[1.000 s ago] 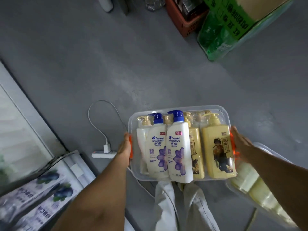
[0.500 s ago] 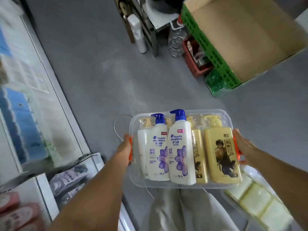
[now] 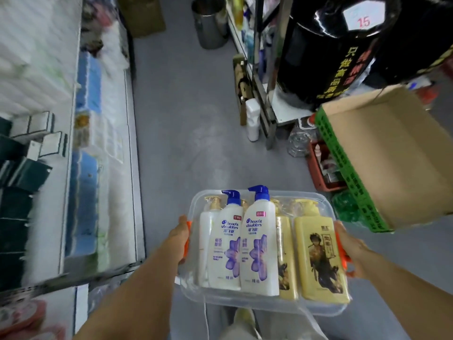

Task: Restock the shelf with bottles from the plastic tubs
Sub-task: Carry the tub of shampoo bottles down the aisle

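I carry a clear plastic tub (image 3: 316, 309) with orange handles in front of my waist. My left hand (image 3: 180, 238) grips its left handle and my right hand (image 3: 349, 244) grips its right handle. Lying inside are two white shampoo bottles with blue pumps (image 3: 257, 251), a plain white bottle (image 3: 204, 246) at the left, and yellow bottles (image 3: 318, 258) at the right. A shelf (image 3: 103, 143) with stacked packs runs along my left side, blurred.
An open cardboard box with green print (image 3: 389, 163) juts in at the right, over a red crate (image 3: 321, 173). A metal rack (image 3: 264, 94) with a white bottle (image 3: 252, 119) at its foot stands ahead right. A steel bin (image 3: 210, 23) stands far ahead. A grey floor aisle (image 3: 186, 133) runs between.
The view has swung up and forward along the aisle; the tub stays held level in both hands. The floor cable and the second tub have dropped out of sight.
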Motion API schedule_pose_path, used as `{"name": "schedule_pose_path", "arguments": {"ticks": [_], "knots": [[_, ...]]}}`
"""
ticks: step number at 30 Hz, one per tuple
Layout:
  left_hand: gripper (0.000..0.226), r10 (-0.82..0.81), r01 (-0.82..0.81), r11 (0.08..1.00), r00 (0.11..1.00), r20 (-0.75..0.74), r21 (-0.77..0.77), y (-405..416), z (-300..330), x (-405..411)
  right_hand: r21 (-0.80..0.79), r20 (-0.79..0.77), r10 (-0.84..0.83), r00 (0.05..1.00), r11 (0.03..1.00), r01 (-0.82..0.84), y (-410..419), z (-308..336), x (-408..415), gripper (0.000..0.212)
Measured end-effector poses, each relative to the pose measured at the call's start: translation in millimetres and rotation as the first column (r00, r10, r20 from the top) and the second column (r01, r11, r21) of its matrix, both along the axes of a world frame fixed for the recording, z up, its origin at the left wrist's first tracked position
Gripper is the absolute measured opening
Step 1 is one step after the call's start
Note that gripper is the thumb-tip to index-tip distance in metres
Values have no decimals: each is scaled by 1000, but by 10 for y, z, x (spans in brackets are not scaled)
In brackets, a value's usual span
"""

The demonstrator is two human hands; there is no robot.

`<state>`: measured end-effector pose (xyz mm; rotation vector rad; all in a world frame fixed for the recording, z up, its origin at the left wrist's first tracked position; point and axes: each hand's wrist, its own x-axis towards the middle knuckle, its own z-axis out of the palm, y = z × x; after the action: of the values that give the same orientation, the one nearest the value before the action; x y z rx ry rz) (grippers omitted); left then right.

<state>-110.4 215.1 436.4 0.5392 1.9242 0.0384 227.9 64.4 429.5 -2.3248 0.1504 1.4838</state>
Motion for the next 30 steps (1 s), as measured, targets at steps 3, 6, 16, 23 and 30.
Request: {"name": "schedule_pose_path", "arguments": {"ticks": [3,6,16,23,30], "knots": [[58,24,-24,999,1000,0,23,354,4,116,6,-24,38,999,999,-38,518,-4,131,68],[57,80,-80,997,997,10,24,804,-15,216,-12,-5,92,996,996,-92,1110,-40,293,76],[60,149,-148,989,989,26,-7,2555,7,222,-13,42,217,975,976,-217,3360,77,425,75],[60,112,-112,994,994,-16,-13,4342,-41,53,3,75,192,979,981,-193,4954,109,183,71],[63,27,-24,998,998,-62,51,6145,-48,82,25,10,126,992,992,-126,6470,45,172,77]]}}
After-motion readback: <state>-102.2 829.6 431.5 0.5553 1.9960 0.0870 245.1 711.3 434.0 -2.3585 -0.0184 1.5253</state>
